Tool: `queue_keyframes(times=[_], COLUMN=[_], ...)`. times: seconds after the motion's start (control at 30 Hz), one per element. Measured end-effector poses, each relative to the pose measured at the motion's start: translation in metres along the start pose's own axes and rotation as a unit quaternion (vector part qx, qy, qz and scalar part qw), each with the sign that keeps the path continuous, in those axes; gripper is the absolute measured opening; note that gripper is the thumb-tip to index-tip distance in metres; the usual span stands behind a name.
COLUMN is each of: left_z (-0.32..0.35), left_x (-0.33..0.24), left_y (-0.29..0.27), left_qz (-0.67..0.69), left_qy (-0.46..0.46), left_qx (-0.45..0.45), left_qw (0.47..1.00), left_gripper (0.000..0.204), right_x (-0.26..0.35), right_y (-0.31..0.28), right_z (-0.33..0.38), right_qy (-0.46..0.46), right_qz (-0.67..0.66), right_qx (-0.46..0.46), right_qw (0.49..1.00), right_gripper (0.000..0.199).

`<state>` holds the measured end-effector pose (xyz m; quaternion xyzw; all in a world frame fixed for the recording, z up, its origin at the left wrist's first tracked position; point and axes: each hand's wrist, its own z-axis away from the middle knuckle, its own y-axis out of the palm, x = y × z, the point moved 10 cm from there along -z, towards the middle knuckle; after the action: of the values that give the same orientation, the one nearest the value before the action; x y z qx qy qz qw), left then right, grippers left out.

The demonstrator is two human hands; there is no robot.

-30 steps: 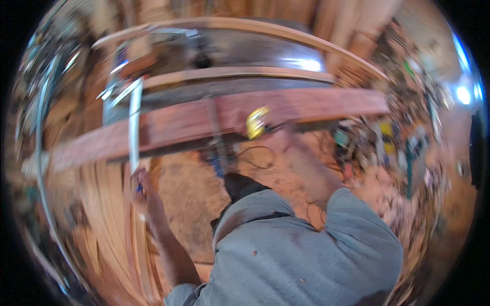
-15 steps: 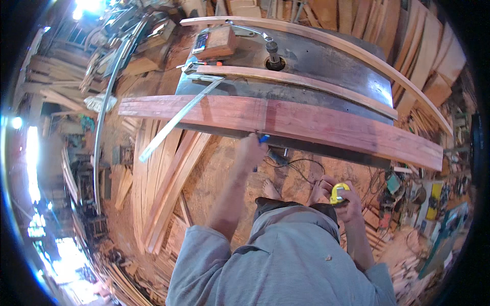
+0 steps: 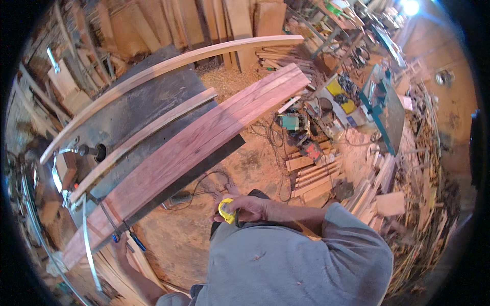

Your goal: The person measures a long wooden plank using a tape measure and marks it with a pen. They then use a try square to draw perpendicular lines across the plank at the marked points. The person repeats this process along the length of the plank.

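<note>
The right hand is gripping a yellow tape measure, its fingers clamped around the case. The left hand is holding a small blue object in its closed fingers; a clamp handle is sitting just right of them, and a reddish plank is lying just beyond.

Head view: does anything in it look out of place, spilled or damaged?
Yes: on the right, the teal tool and red tool lie among loose cords and wood scraps, which looks untidy. The plank shows no clear break.
</note>
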<state>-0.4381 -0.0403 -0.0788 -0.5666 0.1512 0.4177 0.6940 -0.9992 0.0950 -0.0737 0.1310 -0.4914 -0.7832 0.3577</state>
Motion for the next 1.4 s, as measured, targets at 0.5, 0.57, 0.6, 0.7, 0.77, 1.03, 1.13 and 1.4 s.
queue_keyframes(times=[0.5, 0.57, 0.6, 0.7, 0.77, 1.03, 1.13, 1.4], left_z=[0.204, 0.199, 0.198, 0.201, 0.199, 0.16, 0.099, 0.057], left_x=[-0.315, -0.329, -0.343, -0.4, -0.427, -0.505, -0.482, -0.487], left_y=[0.388, 0.404, 0.413, 0.447, 0.478, 0.537, 0.505, 0.48], left_qz=[0.377, 0.312, 0.282, 0.281, 0.287, 0.145, 0.09, -0.139], left_qy=[-0.103, -0.082, -0.07, -0.049, 0.007, 0.057, 0.055, 0.117], left_qx=[0.352, 0.364, 0.374, 0.361, 0.347, 0.238, 0.08, -0.055], left_qw=[0.85, 0.874, 0.88, 0.888, 0.893, 0.959, 0.991, 0.982], left_gripper=[0.027, 0.017, 0.015, 0.013, 0.014, 0.036, 0.039, 0.041], right_x=[0.153, 0.179, 0.191, 0.222, 0.259, 0.425, 0.533, 0.65], right_y=[0.06, 0.063, 0.067, 0.044, 0.038, -0.013, -0.05, -0.151], right_z=[0.069, 0.081, 0.086, 0.093, 0.105, 0.173, 0.197, 0.176], right_qy=[-0.32, -0.392, -0.401, -0.266, -0.256, -0.26, -0.285, -0.133], right_qz=[0.611, 0.656, 0.685, 0.816, 0.818, 0.834, 0.861, 0.872], right_qx=[-0.01, 0.052, 0.084, 0.109, 0.148, 0.026, -0.084, -0.189], right_qw=[0.724, 0.642, 0.603, 0.501, 0.493, 0.486, 0.413, 0.431], right_gripper=[0.036, 0.037, 0.031, 0.02, 0.016, 0.018, 0.021, 0.025])
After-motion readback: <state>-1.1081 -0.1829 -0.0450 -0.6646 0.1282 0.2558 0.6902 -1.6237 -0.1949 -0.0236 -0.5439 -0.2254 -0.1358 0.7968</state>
